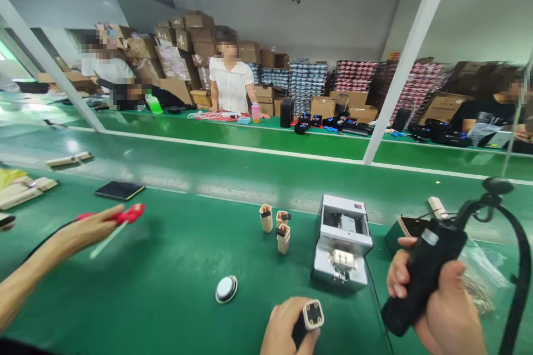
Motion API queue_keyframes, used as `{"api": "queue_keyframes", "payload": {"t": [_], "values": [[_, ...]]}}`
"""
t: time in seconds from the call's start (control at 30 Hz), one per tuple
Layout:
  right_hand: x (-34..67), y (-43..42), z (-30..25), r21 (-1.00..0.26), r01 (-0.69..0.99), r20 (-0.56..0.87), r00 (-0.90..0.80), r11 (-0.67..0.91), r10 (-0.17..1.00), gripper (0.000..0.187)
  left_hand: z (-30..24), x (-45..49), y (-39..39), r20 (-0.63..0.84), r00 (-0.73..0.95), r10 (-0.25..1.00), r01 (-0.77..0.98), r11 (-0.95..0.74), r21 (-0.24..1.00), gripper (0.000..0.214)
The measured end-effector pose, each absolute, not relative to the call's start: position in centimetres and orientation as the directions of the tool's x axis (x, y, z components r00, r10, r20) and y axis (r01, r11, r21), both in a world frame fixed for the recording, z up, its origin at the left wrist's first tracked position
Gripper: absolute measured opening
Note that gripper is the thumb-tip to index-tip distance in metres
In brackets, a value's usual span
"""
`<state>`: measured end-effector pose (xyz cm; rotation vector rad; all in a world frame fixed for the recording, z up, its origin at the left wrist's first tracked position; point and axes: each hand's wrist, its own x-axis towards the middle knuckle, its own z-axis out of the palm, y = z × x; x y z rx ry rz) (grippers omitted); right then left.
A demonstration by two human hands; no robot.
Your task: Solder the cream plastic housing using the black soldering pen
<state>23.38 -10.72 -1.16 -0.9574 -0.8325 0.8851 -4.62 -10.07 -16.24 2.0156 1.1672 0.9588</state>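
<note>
My left hand (283, 330) is at the bottom middle, closed around a small beige block with a black underside (312, 315), its square face turned up. My right hand (441, 316) grips a black electric screwdriver (425, 269), held slanted above the green table (166, 288); its black cable (520, 266) loops up at the right. Three similar beige parts (278, 224) stand upright just beyond my left hand. A silver screw-feeder box (343, 238) sits between my hands.
Another person's arm reaches in from the left, its hand (89, 227) holding a red-handled tool (125, 216). A round white disc (226, 289), a black tablet (119, 190) and a clear bag (478, 272) lie on the table. Seated and standing people work at the far benches, with stacked cartons behind.
</note>
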Motion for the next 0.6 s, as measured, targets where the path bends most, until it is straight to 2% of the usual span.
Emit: {"api": "queue_keyframes", "payload": {"t": [0.17, 0.33, 0.5, 0.6], "values": [[23.7, -10.0, 1.2, -0.939, -0.235, 0.125, 0.451, 0.253, 0.884, 0.086, -13.3, -3.3, -10.7, 0.160, 0.308, 0.938, 0.452, -0.293, 0.842, 0.032], [23.9, -9.4, 3.7, -0.889, -0.284, 0.214, 0.436, 0.359, 0.874, 0.061, -13.4, -3.4, -11.8, 0.139, 0.247, 0.959, 0.410, -0.233, 0.882, 0.055], [22.1, -7.6, 2.4, -0.870, -0.220, 0.306, 0.460, 0.441, 0.833, 0.078, -13.9, -3.1, -12.3, 0.201, 0.283, 0.938, 0.369, -0.300, 0.880, 0.069], [22.4, -5.1, 0.9, -0.862, -0.107, 0.421, 0.393, 0.496, 0.817, 0.087, -13.9, -2.7, -12.1, 0.233, 0.314, 0.920, 0.355, -0.342, 0.870, 0.062]]}}
